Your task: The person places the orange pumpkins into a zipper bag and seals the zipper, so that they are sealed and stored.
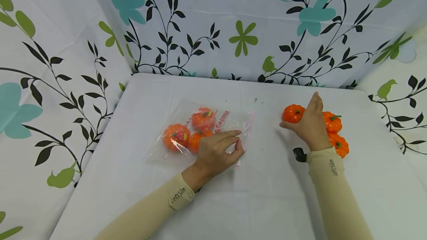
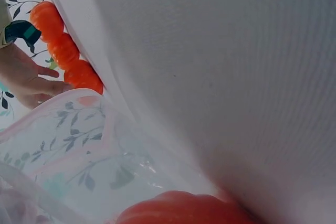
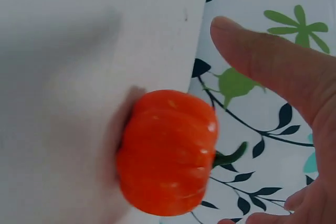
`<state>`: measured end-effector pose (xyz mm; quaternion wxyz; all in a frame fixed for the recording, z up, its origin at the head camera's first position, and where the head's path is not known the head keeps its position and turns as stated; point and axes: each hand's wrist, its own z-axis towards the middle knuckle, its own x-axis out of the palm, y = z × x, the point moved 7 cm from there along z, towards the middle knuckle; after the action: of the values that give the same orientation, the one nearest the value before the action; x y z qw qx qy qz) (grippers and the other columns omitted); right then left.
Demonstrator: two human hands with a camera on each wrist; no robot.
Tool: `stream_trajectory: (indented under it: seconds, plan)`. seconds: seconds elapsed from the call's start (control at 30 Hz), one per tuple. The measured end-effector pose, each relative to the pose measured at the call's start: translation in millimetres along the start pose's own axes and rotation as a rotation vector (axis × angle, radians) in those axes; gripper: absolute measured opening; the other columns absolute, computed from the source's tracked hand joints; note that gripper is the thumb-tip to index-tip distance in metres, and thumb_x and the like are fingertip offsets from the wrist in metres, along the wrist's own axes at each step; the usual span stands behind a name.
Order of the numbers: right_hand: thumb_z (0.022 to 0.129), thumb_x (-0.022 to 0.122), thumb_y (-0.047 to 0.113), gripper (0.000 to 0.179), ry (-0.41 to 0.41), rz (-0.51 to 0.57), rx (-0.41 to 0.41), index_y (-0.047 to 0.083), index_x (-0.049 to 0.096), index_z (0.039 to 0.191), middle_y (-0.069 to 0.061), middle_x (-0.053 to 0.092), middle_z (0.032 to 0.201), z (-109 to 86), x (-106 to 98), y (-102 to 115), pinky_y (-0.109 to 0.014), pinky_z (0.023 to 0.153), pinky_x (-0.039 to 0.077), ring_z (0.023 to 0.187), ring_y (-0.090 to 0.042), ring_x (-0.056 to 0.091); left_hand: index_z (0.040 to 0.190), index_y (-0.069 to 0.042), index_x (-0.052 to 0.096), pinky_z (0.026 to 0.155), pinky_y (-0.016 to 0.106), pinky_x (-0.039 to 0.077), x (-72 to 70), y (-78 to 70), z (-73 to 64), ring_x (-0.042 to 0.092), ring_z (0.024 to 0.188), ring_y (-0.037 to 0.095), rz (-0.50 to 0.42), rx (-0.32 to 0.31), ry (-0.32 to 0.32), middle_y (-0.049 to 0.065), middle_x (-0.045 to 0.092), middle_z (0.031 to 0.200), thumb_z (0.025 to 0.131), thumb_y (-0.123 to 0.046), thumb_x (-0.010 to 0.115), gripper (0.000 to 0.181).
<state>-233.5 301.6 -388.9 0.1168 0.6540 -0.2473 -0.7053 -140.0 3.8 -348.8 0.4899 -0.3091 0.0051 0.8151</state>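
A clear zip bag (image 1: 235, 121) with red print lies on the table, holding several small orange toy pumpkins (image 1: 175, 137). Thumb and fingers of my left hand (image 1: 218, 153) pinch the bag near its pink-edged mouth, which stands apart in the left wrist view. On the right, my right hand (image 1: 311, 127) hovers with thumb and fingers spread beside an orange pumpkin (image 3: 168, 153) with a green stem. The thumb is apart from that pumpkin in the right wrist view. Two more pumpkins, one upper (image 1: 332, 122) and one lower (image 1: 338, 145), sit right of the hand, partly hidden by it.
A white table (image 1: 267, 195) carries everything. Behind it and at the sides hangs a white cloth (image 1: 207, 6) printed with leaves and flowers. A black wrist-worn piece (image 1: 299, 155) sticks out beside my right cuff. Table surface lies between the bag and the loose pumpkins.
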Motion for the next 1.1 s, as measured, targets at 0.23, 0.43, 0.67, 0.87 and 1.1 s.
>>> stream_trajectory:
  seconds: [0.23, 0.43, 0.67, 0.87, 1.1]
  plan:
    - [0.080, 0.083, 0.045, 0.131, 0.063, -0.042, 0.058, -0.008, -0.010, 0.156, -0.041, 0.006, 0.157, 1.4, 11.9, -14.7, -0.070, 0.110, 0.023, 0.142, -0.060, 0.018, 0.085, -0.004, 0.079, 0.075, 0.025, 0.059, 0.1, -0.6, -0.5, 0.075, 0.089, 0.016, 0.002, 0.003, -0.003, 0.006, 0.077, 0.099, 0.079, -0.015, 0.075, 0.013]
    - [0.083, 0.079, 0.045, 0.117, 0.098, -0.069, 0.095, -0.013, 0.006, 0.155, -0.043, 0.018, 0.150, 3.0, 20.2, -26.6, -0.072, 0.107, 0.028, 0.133, -0.061, 0.030, 0.084, -0.004, 0.079, 0.074, 0.025, 0.059, 0.7, -0.9, -1.2, 0.075, 0.088, 0.016, 0.007, 0.003, -0.004, 0.006, 0.077, 0.099, 0.076, -0.013, 0.077, 0.013]
    - [0.089, 0.074, 0.041, 0.102, 0.080, -0.052, 0.124, -0.011, 0.015, 0.154, -0.040, 0.027, 0.147, 4.9, 26.8, -36.2, -0.070, 0.108, 0.031, 0.128, -0.057, 0.037, 0.086, -0.003, 0.080, 0.075, 0.024, 0.058, 2.0, -1.6, -1.7, 0.075, 0.090, 0.016, 0.007, 0.001, 0.008, 0.005, 0.077, 0.099, 0.079, -0.015, 0.076, 0.014]
    - [0.091, 0.072, 0.037, 0.093, 0.067, -0.027, 0.125, -0.008, 0.022, 0.154, -0.036, 0.031, 0.146, 3.7, 26.9, -36.3, -0.069, 0.109, 0.031, 0.127, -0.054, 0.038, 0.085, -0.004, 0.080, 0.075, 0.025, 0.058, 2.8, -2.2, -1.7, 0.075, 0.089, 0.016, -0.001, 0.001, 0.010, 0.006, 0.077, 0.098, 0.077, -0.013, 0.077, 0.012]
    - [0.087, 0.076, 0.039, 0.091, 0.028, -0.003, 0.072, -0.004, 0.031, 0.153, -0.032, 0.039, 0.145, -5.0, 21.4, -25.8, -0.069, 0.105, 0.036, 0.127, -0.050, 0.040, 0.085, -0.003, 0.080, 0.075, 0.025, 0.058, 3.5, -2.4, -1.0, 0.075, 0.089, 0.016, 0.009, -0.023, 0.013, 0.006, 0.077, 0.099, 0.079, -0.014, 0.076, 0.013]
